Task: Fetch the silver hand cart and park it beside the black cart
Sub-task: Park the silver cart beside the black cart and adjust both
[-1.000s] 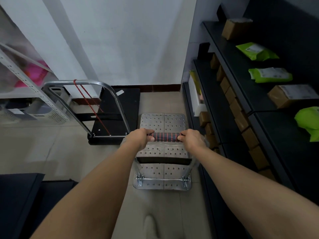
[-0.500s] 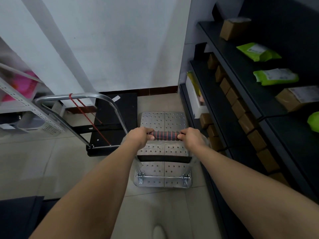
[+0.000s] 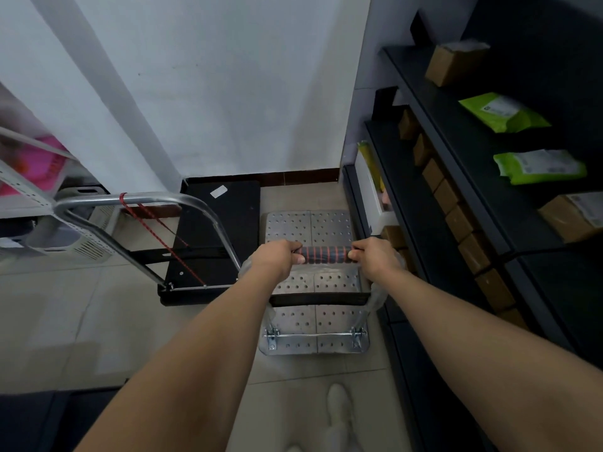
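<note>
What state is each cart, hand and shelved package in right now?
black cart: parked, handle upright.
red cord: tied round its handle bar.
silver hand cart: alongside the black cart, handle upright.
left hand: grips the silver cart's striped grip.
right hand: grips it too.
green pouches: lying flat on the shelf.

I see a silver cart (image 3: 310,225) dotted with holes, dark handle grip (image 3: 326,255) ringed red; left, black cart (image 3: 241,216), red cord (image 3: 123,198).
</note>
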`<state>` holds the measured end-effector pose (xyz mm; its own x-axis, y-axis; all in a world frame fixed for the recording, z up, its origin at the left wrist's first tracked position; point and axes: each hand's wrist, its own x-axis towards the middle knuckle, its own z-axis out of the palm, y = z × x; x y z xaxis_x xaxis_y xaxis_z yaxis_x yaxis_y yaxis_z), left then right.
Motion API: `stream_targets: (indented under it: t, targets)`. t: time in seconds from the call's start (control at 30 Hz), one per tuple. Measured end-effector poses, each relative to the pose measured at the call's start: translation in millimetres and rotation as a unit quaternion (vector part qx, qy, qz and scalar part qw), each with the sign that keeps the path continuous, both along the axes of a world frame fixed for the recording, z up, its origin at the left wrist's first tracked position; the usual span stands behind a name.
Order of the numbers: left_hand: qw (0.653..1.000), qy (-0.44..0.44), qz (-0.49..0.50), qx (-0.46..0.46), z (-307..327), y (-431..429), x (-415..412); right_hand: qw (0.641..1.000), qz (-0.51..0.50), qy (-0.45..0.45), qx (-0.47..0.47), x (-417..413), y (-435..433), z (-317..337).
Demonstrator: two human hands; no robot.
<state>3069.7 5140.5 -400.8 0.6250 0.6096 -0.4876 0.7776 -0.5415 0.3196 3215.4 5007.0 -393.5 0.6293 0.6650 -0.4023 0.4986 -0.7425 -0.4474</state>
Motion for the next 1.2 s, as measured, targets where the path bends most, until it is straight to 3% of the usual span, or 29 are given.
stream_targets:
  t: [0.67,1.2]
  targets:
    - [0.999,-0.009,0.030,0.000,4,60,89,1.000,0.028,0.008,-0.011,100,76,-5]
    - [0.997,-0.023,0.067,0.002,-6,111,116,0.999,0.041,-0.005,0.000,123,126,-6]
